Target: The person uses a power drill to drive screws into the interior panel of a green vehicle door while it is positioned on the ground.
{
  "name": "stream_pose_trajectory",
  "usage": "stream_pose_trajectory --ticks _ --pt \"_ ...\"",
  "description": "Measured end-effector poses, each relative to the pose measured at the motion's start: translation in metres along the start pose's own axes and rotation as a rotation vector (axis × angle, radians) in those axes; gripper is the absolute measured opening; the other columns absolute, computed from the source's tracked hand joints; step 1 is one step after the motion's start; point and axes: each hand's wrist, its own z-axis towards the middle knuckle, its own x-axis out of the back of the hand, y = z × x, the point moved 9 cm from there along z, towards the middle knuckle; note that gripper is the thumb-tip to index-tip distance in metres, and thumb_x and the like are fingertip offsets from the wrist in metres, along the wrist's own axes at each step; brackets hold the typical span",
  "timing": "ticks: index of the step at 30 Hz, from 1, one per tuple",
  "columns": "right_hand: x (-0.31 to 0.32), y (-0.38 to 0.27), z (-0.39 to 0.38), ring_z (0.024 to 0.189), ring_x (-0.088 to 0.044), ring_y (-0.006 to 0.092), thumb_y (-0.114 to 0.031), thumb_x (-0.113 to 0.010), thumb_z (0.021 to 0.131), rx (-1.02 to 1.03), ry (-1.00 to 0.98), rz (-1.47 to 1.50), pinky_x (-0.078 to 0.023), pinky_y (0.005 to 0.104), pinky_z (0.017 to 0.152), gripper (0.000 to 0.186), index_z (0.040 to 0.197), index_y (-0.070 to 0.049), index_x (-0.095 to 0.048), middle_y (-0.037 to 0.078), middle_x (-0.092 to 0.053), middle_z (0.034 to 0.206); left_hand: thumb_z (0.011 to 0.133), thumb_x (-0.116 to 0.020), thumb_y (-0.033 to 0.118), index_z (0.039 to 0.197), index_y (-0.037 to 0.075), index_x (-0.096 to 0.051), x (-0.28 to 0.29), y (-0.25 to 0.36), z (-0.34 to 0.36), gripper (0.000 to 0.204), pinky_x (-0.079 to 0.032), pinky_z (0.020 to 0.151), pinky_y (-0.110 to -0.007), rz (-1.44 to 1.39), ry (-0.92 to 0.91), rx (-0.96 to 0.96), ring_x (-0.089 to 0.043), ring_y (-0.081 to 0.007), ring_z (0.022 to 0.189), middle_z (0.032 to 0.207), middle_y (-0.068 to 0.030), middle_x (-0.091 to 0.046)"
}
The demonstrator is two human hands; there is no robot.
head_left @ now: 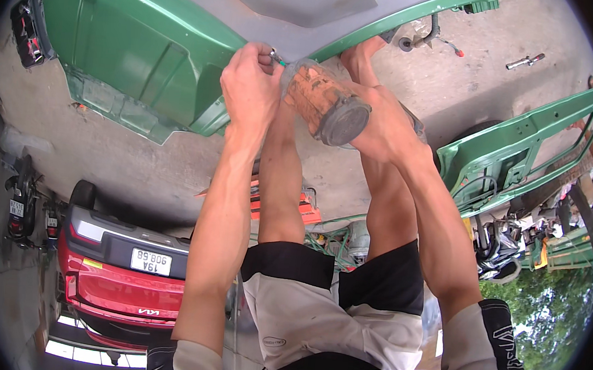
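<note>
My right hand (379, 125) grips a worn, dirty orange power tool (311, 95) with a dark grey round end facing toward me. Just left of it, my left hand (249, 86) is closed, fingertips pinching a small metal piece (275, 55) with a bit of teal at the tool's far end. Both hands are at the lower edge of a green painted body panel (131, 58), beside a grey surface (284, 1); whether the metal piece touches the panel I cannot tell. The tool's handle is hidden by my right hand.
My bare legs show below. A detached green door frame (519, 137) lies right, a socket tool (522, 62) on the concrete floor (445, 92). An orange case (308, 207), hoses, a red car (118, 286), a motorbike (20, 210) and piled parts (495, 252) surround me.
</note>
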Motion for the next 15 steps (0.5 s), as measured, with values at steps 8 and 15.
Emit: stream_pose_trajectory --ticks 8,15 --pt "-0.008 -0.004 0.003 0.082 -0.067 0.0479 -0.021 -0.075 0.076 -0.024 0.016 -0.088 -0.054 0.0508 0.077 0.04 0.111 -0.001 -0.069 0.027 -0.069 0.078 0.074 -0.08 -0.004 0.097 0.0 -0.069 0.0 -0.006 0.0 0.026 -0.057 0.068 -0.039 -0.067 0.025 -0.07 -0.071 -0.0272 0.073 0.085 -0.0131 -0.071" --pt "-0.005 -0.018 0.005 0.082 -0.068 0.0473 -0.019 -0.074 0.077 -0.066 0.031 -0.12 -0.054 0.0516 0.081 0.033 0.103 0.001 -0.068 0.028 -0.068 0.077 0.073 -0.081 -0.002 0.097 -0.001 -0.069 -0.001 -0.008 0.003 0.027 -0.056 0.068 -0.039 -0.111 -0.006 -0.059 -0.071 -0.0282 0.075 0.086 -0.0138 -0.071"
